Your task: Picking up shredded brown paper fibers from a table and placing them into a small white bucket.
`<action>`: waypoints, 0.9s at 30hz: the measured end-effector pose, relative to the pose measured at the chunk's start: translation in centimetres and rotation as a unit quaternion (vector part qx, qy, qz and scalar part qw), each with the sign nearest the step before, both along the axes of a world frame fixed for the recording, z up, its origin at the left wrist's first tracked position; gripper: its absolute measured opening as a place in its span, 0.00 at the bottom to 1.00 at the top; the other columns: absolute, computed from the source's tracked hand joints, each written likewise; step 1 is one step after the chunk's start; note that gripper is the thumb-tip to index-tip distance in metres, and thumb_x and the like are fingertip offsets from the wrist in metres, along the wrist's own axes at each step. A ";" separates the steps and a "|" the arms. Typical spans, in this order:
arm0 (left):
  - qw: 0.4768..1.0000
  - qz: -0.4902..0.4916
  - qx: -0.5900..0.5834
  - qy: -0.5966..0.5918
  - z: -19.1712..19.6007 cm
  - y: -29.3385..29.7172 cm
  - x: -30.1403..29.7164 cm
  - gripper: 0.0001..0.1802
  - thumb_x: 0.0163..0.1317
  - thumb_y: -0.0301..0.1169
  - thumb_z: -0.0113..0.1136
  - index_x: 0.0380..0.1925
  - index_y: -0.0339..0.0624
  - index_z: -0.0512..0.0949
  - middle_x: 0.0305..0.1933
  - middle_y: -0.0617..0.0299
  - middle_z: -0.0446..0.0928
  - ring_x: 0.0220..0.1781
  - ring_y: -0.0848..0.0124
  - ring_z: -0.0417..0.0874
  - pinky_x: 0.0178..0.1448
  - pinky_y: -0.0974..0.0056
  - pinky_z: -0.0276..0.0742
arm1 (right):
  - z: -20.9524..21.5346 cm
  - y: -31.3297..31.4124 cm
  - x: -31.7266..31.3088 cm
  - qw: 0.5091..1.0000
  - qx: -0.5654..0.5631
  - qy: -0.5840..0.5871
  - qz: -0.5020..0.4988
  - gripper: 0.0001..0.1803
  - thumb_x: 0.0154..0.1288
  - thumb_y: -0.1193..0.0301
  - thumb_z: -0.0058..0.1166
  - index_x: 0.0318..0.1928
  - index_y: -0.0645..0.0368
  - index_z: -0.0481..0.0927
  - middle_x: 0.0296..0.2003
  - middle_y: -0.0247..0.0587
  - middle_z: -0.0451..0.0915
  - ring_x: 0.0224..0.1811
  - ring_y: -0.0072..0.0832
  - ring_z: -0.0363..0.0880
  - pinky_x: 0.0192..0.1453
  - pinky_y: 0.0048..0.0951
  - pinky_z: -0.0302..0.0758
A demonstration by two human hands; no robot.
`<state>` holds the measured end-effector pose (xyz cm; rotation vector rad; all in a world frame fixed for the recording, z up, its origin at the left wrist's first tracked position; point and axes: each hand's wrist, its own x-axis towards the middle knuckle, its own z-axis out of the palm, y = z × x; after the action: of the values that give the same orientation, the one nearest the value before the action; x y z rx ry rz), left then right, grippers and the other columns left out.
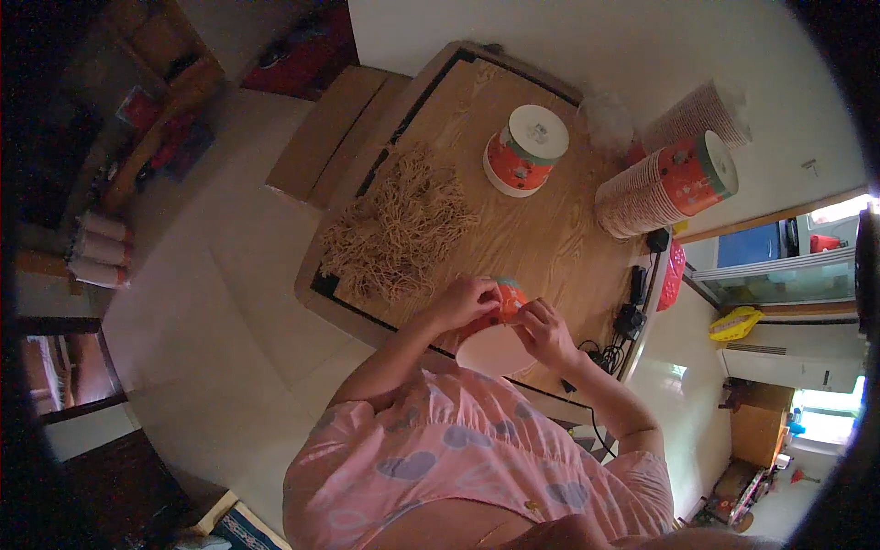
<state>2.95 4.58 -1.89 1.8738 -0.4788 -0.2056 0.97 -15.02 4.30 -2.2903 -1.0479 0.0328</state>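
Close to my body, at the near edge of the table, I hold a red-orange paper bucket (496, 352) tilted so that its wide pale opening faces me. My left hand (469, 302) is closed, its fingertips pinched at the bucket's side. My right hand (547, 335) is closed too, thumb and fingers pinching the wall near the rim. Whether a string lies between the fingertips is too small to make out. A tangled heap of brown twine pieces (403, 225) lies to the left of my hands.
On the wooden table (559, 247) an upside-down bucket (524, 158) with twine on its base stands farther back. A tall bucket stack (655, 188) leans at the right, another stack (701, 117) behind it. Black adapters (631, 321) and cables line the right edge. A cardboard box (330, 137) stands left.
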 end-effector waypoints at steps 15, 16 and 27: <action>1.000 0.010 0.010 -0.001 -0.1 -0.5 0.4 0.07 0.46 0.29 0.59 0.23 0.37 0.74 0.26 0.54 0.74 0.30 0.59 0.76 0.35 0.60 0.71 | -0.4 0.2 0.3 0.999 0.026 0.039 -0.023 0.14 0.42 0.77 0.55 0.34 0.57 0.74 0.30 0.41 0.71 0.34 0.40 0.71 0.40 0.37 0.69; 1.000 0.010 0.010 -0.001 -0.1 -0.5 0.4 0.07 0.46 0.29 0.59 0.23 0.37 0.74 0.26 0.54 0.74 0.30 0.59 0.76 0.35 0.60 0.71 | -0.4 0.3 0.3 0.998 0.033 0.043 -0.026 0.14 0.42 0.77 0.55 0.34 0.57 0.74 0.29 0.41 0.71 0.34 0.41 0.71 0.40 0.37 0.69; 0.998 0.043 0.031 -0.043 -0.1 -0.9 0.2 0.06 0.44 0.28 0.59 0.20 0.38 0.73 0.24 0.55 0.73 0.30 0.59 0.75 0.35 0.58 0.70 | 0.1 0.3 0.0 0.985 0.067 0.140 -0.078 0.12 0.45 0.79 0.54 0.35 0.58 0.76 0.32 0.43 0.73 0.36 0.42 0.71 0.40 0.37 0.70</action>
<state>3.19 3.71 -1.95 1.9649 -0.4530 -0.0835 1.02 -14.72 4.36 -2.1615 -0.7036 0.2079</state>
